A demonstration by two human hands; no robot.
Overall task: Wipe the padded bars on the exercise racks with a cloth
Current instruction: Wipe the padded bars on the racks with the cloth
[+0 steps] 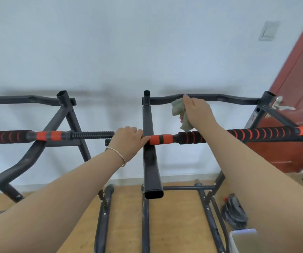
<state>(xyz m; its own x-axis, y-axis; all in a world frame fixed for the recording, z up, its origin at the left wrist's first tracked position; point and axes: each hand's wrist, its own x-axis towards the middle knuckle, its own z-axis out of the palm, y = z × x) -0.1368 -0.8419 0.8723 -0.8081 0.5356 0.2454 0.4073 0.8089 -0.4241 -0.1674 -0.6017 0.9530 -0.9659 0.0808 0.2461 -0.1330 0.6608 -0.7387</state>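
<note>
Two black exercise racks stand side by side against a white wall. The right rack's padded bar (267, 133), black foam with orange bands, runs across the middle. My left hand (127, 138) grips the left end of that bar beside the black square post (148, 125). My right hand (197, 111) holds a crumpled green cloth (179, 111) against the right rack's thin black rear bar (225, 98), behind the padded bar. The left rack's padded bar (6, 136) lies at the left edge, with its ribbed black end (92, 135) pointing toward my left hand.
A red-brown door (296, 88) with a metal handle (279, 105) stands at the right. Black weight plates (233, 210) lie on the wooden floor (174, 225) at lower right, next to a pale box (243, 240). A light switch (268, 31) sits on the wall.
</note>
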